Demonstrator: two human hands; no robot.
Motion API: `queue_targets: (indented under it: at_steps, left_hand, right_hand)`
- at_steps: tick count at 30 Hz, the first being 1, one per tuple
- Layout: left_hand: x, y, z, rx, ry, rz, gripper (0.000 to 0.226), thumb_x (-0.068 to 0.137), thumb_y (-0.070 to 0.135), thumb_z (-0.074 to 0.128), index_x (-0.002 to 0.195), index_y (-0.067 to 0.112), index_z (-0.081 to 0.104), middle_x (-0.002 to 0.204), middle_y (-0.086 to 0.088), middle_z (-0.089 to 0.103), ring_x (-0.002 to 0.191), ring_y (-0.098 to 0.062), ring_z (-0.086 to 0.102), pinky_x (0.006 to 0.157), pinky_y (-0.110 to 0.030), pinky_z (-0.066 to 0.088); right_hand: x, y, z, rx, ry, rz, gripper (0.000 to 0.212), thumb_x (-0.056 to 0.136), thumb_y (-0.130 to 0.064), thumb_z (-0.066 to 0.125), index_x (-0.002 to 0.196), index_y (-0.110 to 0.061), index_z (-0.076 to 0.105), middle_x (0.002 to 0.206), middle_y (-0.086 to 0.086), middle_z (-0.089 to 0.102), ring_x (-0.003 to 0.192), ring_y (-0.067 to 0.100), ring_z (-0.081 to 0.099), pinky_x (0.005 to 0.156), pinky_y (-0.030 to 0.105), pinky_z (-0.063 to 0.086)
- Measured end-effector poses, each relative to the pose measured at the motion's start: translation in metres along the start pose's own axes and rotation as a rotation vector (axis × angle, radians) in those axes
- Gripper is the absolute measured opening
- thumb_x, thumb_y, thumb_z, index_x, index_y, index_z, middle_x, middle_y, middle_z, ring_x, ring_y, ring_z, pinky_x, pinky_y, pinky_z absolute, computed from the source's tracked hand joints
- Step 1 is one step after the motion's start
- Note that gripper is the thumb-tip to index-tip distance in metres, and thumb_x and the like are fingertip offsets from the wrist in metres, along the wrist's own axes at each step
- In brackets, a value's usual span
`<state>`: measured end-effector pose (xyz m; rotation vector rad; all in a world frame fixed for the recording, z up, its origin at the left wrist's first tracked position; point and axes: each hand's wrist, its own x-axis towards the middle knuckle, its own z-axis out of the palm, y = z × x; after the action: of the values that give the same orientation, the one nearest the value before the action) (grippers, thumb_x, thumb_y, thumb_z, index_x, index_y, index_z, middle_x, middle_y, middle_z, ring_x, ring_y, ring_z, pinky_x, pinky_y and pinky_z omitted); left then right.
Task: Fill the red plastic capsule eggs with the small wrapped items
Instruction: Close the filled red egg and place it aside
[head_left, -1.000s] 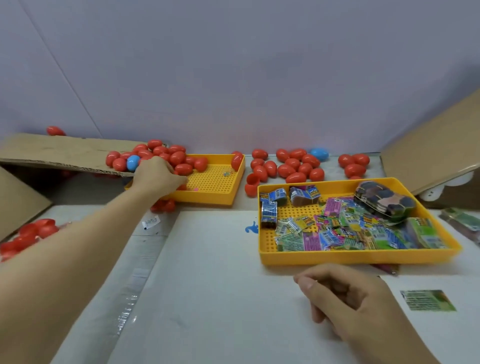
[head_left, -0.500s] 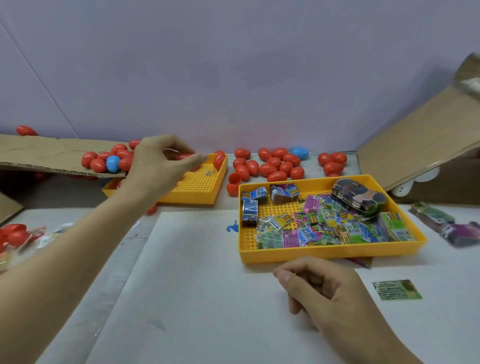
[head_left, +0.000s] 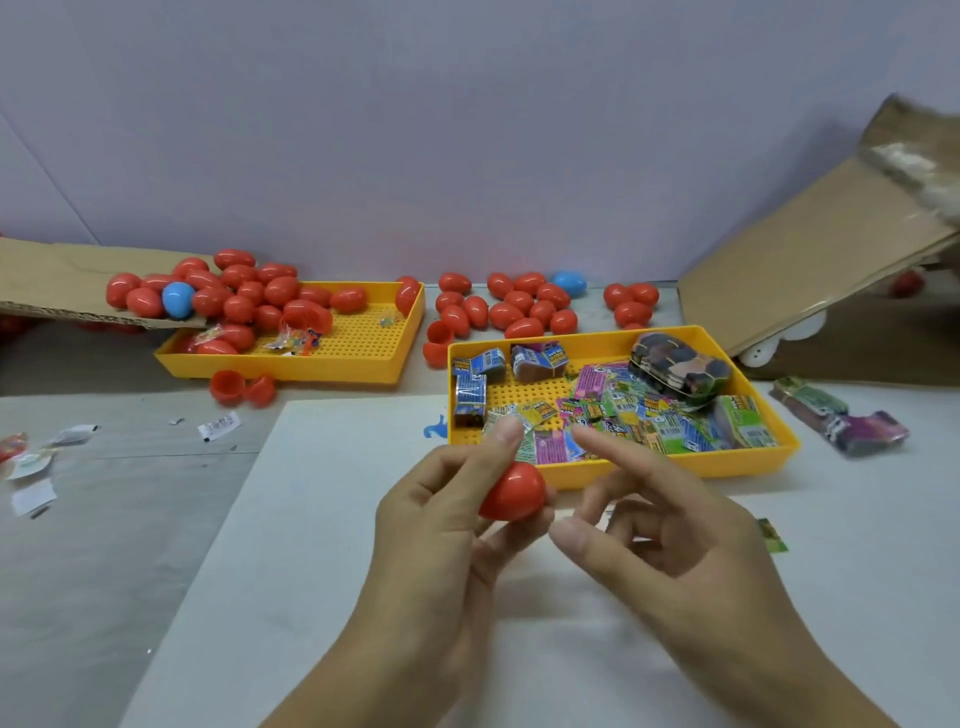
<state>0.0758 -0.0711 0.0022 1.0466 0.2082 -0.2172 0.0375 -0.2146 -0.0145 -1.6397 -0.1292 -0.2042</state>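
The left hand is gripping a closed red plastic egg while the loosely open, empty right hand is reaching, probably to open it.

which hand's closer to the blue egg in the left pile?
Left. The left hand, gripping a red egg, is nearer the blue egg; the right hand sits farther right.

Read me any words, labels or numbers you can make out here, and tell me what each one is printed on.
No text is legible.
Wrapped items in the right yellow tray: print on wrappers too blurred to read.
Blue-labelled packs: lettering unreadable.
White slips on the table: dark marks, too small.
Red egg in the left hand: no marking seen.
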Motion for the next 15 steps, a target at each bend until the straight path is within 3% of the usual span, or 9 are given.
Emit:
queue_targets:
  at_steps: [4, 6, 10, 13, 15]
  left_hand:
    - [-0.014, -0.011, 0.005, 0.084, 0.037, 0.009, 0.040, 0.056, 0.037, 0.084, 0.064, 0.003, 0.065, 0.063, -0.010, 0.057, 0.055, -0.020, 0.060, 0.049, -0.027, 0.054]
    - [-0.016, -0.014, 0.004, 0.067, 0.020, -0.035, 0.053, 0.061, 0.040, 0.082, 0.075, -0.008, 0.065, 0.068, -0.014, 0.060, 0.058, -0.021, 0.063, 0.052, -0.030, 0.056]
    - [-0.017, -0.015, -0.005, -0.062, -0.078, -0.141, 0.043, 0.072, 0.043, 0.069, 0.071, 0.000, 0.076, 0.084, -0.022, 0.072, 0.073, -0.029, 0.074, 0.056, -0.034, 0.060]
    - [-0.018, -0.017, -0.009, -0.038, -0.170, -0.122, 0.028, 0.070, 0.021, 0.081, 0.087, -0.001, 0.077, 0.098, -0.028, 0.071, 0.079, -0.030, 0.073, 0.062, -0.034, 0.061]
    - [-0.019, -0.021, -0.011, 0.032, -0.192, -0.047, 0.025, 0.075, 0.019, 0.076, 0.092, 0.001, 0.078, 0.095, -0.029, 0.072, 0.076, -0.027, 0.072, 0.065, -0.032, 0.061]
  right_hand:
    - [-0.005, -0.008, -0.016, -0.252, -0.102, -0.170, 0.052, 0.074, -0.046, 0.075, 0.124, -0.051, 0.062, 0.090, -0.006, 0.064, 0.054, 0.010, 0.050, 0.045, 0.026, 0.042]
    - [-0.005, -0.008, -0.015, -0.269, -0.132, -0.179, 0.046, 0.077, -0.045, 0.073, 0.121, -0.047, 0.065, 0.088, -0.007, 0.065, 0.057, 0.010, 0.052, 0.045, 0.028, 0.043]
    - [-0.003, -0.005, -0.013, -0.226, -0.127, -0.102, 0.032, 0.075, -0.049, 0.071, 0.105, -0.040, 0.075, 0.085, -0.006, 0.066, 0.066, 0.013, 0.059, 0.053, 0.037, 0.049]
    - [0.001, -0.004, -0.017, -0.079, -0.104, -0.005, 0.023, 0.078, -0.042, 0.075, 0.100, -0.036, 0.078, 0.079, -0.005, 0.068, 0.060, 0.006, 0.057, 0.052, 0.019, 0.046]
    - [0.002, -0.004, -0.018, 0.026, -0.107, 0.053, 0.023, 0.076, -0.037, 0.079, 0.097, -0.029, 0.079, 0.073, -0.003, 0.069, 0.054, 0.004, 0.055, 0.049, 0.013, 0.042]
